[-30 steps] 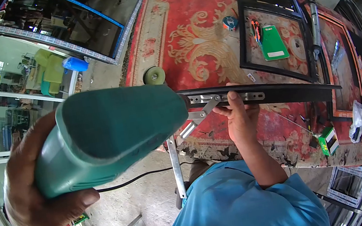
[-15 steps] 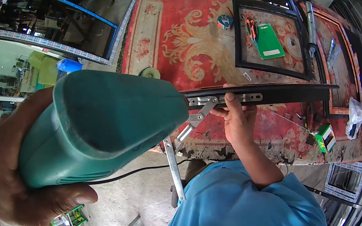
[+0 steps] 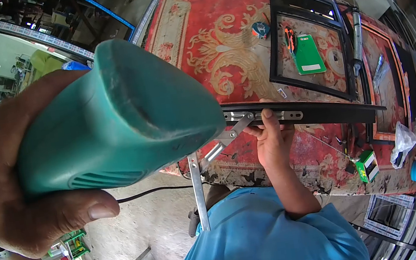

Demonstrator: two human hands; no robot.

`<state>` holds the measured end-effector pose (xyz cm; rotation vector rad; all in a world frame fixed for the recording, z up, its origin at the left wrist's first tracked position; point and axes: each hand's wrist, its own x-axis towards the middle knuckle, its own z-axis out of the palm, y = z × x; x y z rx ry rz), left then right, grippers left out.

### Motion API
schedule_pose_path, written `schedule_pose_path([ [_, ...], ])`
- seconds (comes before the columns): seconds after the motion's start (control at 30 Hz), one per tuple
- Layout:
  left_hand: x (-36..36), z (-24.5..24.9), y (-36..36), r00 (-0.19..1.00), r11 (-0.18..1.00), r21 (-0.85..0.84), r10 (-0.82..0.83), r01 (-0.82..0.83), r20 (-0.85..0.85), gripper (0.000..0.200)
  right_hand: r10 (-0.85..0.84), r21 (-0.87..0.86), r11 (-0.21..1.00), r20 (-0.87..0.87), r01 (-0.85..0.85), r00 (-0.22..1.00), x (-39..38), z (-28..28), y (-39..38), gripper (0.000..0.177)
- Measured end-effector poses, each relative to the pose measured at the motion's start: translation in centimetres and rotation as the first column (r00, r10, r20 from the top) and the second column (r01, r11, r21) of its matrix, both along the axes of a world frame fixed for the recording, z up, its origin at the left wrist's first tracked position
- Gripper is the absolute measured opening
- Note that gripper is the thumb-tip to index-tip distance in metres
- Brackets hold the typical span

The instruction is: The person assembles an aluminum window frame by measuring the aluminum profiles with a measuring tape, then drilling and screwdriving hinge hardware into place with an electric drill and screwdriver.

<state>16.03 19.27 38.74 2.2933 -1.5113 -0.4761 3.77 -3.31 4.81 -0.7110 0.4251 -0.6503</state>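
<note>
My left hand (image 3: pixel 14 164) wraps round the body of a green corded power drill (image 3: pixel 125 115), its thumb along the near side. The drill's front end is hidden behind its housing, close to the left end of a black window frame profile (image 3: pixel 337 112). My right hand (image 3: pixel 274 144) holds this profile at its middle, thumb on the face and fingers underneath. A silver metal window hinge (image 3: pixel 292 115) lies along the profile. Its jointed arms (image 3: pixel 230 134) angle down, and one long bar (image 3: pixel 199 196) hangs towards the blue shirt.
On the red patterned table cover (image 3: pixel 199 72) lie a black frame (image 3: pixel 314 84), a green booklet (image 3: pixel 307 53), orange-handled pliers (image 3: pixel 290 39) and a tape measure (image 3: pixel 260 29). A caulking gun (image 3: pixel 357 40), a small green box (image 3: pixel 368 166) and a plastic bag (image 3: pixel 402 144) are at the right.
The drill's rear end has risen and tilted, with my left hand round it. The view has shifted slightly. My right hand keeps its hold on the profile.
</note>
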Motion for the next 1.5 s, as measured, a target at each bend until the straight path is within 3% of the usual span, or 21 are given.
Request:
schedule_pose_path([
  [0.3, -0.2, -1.3, 1.8, 0.978, 0.975, -0.103, 0.203, -0.199, 0.038, 0.120, -0.015, 0.000, 1.000, 0.015, 0.015, 1.000, 0.5, -0.1, -0.2, 0.027],
  [0.4, -0.9, -1.2, 1.3, 0.967, 0.963, -0.101, 0.254, -0.251, 0.020, 0.117, -0.012, -0.013, 1.000, -0.017, 0.011, 1.000, 0.4, -0.2, -0.1, 0.035],
  [0.5, -1.3, -0.9, 0.5, 0.964, 0.963, -0.079, 0.262, -0.258, 0.044, 0.113, -0.002, 0.009, 1.000, 0.013, 0.002, 1.000, 0.4, -0.3, -0.2, 0.026],
  [1.0, -1.3, -0.6, 1.2, 0.966, 0.969, -0.004, 0.248, -0.249, 0.068, 0.104, -0.003, -0.010, 1.000, 0.045, 0.003, 0.999, 0.7, 0.3, -0.2, 0.029],
  [1.13, -1.8, -0.8, 0.8, 0.959, 0.962, 0.003, 0.272, -0.273, 0.083, 0.102, -0.009, -0.049, 0.999, 0.022, 0.010, 1.000, 0.9, 0.4, -0.3, 0.018],
  [1.4, -2.1, -1.2, 0.4, 0.910, 0.909, -0.050, 0.412, -0.413, -0.037, 0.099, -0.015, -0.018, 1.000, 0.021, 0.016, 1.000, 1.1, -0.3, -0.5, 0.016],
  [1.5, -2.3, -1.7, 0.6, 0.918, 0.914, -0.085, 0.394, -0.396, -0.048, 0.098, -0.012, -0.031, 0.999, 0.033, 0.013, 0.999, 1.1, -0.1, -0.4, 0.017],
])
